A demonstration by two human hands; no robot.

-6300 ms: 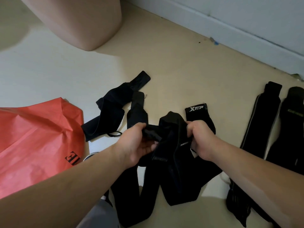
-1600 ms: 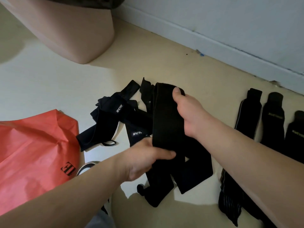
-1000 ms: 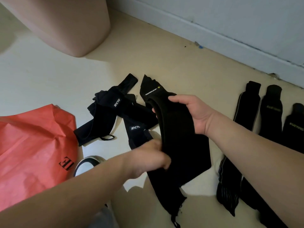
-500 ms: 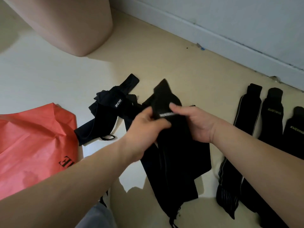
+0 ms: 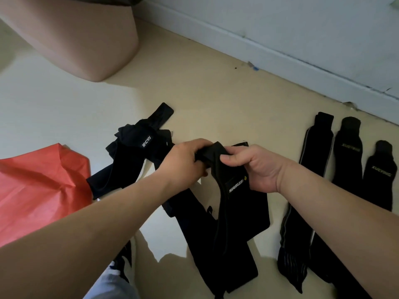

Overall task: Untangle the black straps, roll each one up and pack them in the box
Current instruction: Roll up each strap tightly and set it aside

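My left hand (image 5: 183, 162) and my right hand (image 5: 252, 167) both grip the folded top end of a wide black strap (image 5: 233, 203) printed with white letters. The rest of this strap hangs down to the floor between my forearms. A tangled heap of black straps (image 5: 133, 156) lies on the floor to the left of my hands. Three straightened black straps (image 5: 315, 152) lie side by side on the floor at the right. No box is in view.
A red paper bag (image 5: 36, 186) lies on the floor at the left. A bare knee (image 5: 86, 37) rests on the floor at the top left. A white skirting board (image 5: 280, 52) runs along the wall at the back.
Both hands have come together at the strap's top end and folded it over. The strap's white lettering now shows lower down, below my right hand.
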